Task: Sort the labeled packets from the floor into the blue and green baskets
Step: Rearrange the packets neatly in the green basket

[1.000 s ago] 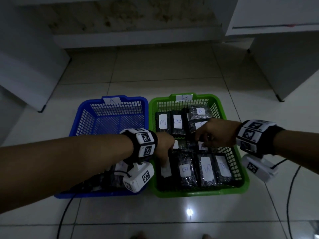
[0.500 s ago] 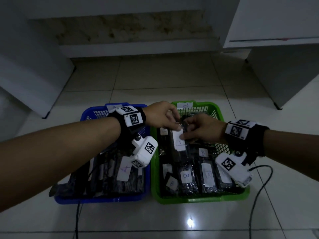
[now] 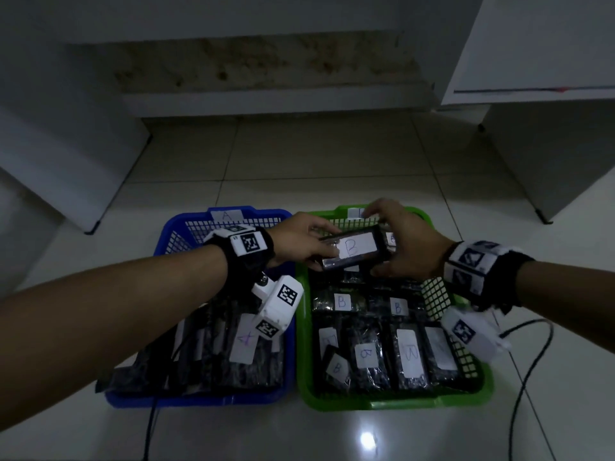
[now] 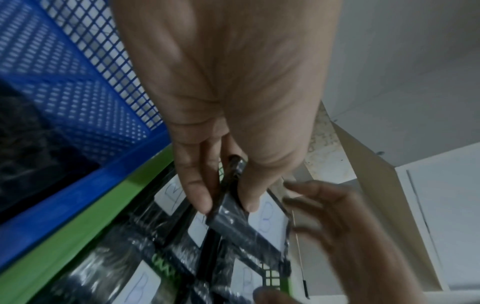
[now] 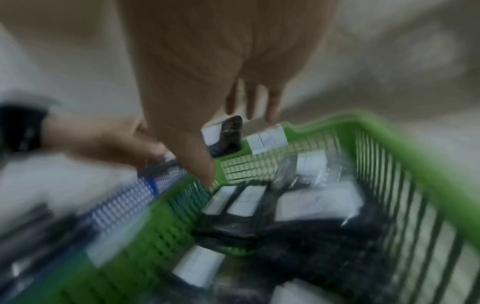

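Observation:
A dark packet (image 3: 356, 249) with a white "B" label is held crosswise, label up, above the far end of the green basket (image 3: 399, 402). My left hand (image 3: 309, 241) pinches its left end between thumb and fingers (image 4: 197, 195). My right hand (image 3: 399, 241) spans its right end, fingers over the far edge and thumb under the near edge. The right wrist view is blurred; the packet's end (image 5: 230, 133) shows between the thumb and fingers. Several B-labelled packets (image 3: 366, 354) lie in the green basket. The blue basket (image 3: 229, 399), tagged "A" (image 3: 226, 215), holds dark packets (image 3: 244, 347).
The two baskets stand side by side on a pale tiled floor (image 3: 299, 168). White cabinets stand at the left (image 3: 66, 161) and right (image 3: 549, 144), with a low step (image 3: 266, 101) behind. A black cable (image 3: 529, 361) loops on the floor at the right.
Both hands have risen out of the green basket toward its far end. The B packet between them has been lifted and turned from lengthwise to crosswise.

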